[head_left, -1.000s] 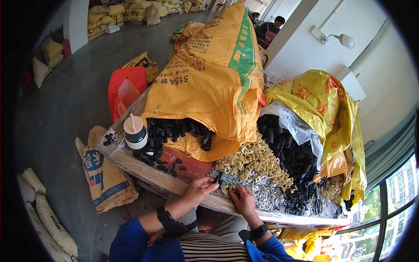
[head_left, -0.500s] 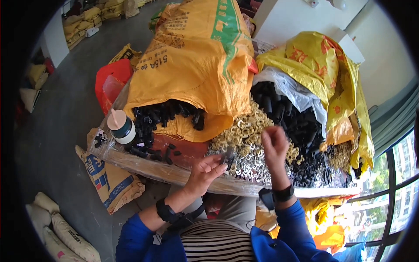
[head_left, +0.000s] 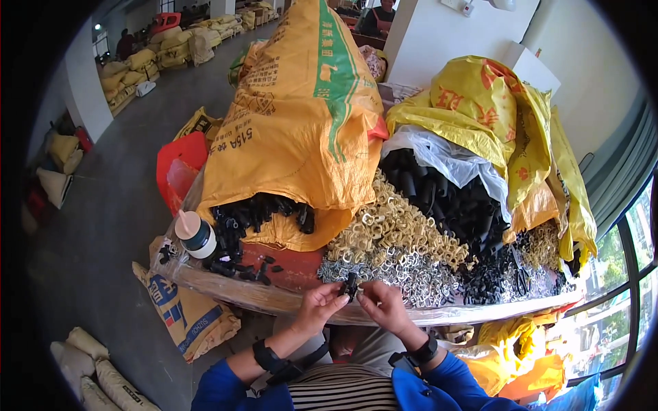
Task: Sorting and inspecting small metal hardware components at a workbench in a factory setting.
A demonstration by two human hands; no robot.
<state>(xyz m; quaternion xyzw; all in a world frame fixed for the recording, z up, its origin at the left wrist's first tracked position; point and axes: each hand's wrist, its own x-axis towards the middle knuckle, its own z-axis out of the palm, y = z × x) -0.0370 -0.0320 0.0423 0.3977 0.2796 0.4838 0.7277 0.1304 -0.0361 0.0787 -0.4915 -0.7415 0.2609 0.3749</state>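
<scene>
At the table's front edge, my left hand [head_left: 318,306] pinches a small black plastic fitting [head_left: 351,281] between thumb and fingers. Close against its right side is my right hand [head_left: 388,309], its fingertips pressed together; whatever they hold is too small or hidden to make out. Just beyond my hands spreads a heap of silvery metal clips [head_left: 394,275]. Behind that lies a pile of brass-coloured clips [head_left: 404,222]. More black fittings [head_left: 257,214] spill from the mouth of a large orange woven sack [head_left: 288,144] at the left.
A cup with a pink lid [head_left: 188,225] stands at the table's left corner. Larger black tubes [head_left: 421,188] lie under a yellow sack [head_left: 473,96] at the right. A brown paper sack [head_left: 190,315] rests on the floor, left. A person [head_left: 379,22] is at the far back.
My right hand has come down and left from above the brass clips to meet my left hand at the black fitting. My head view has tilted up.
</scene>
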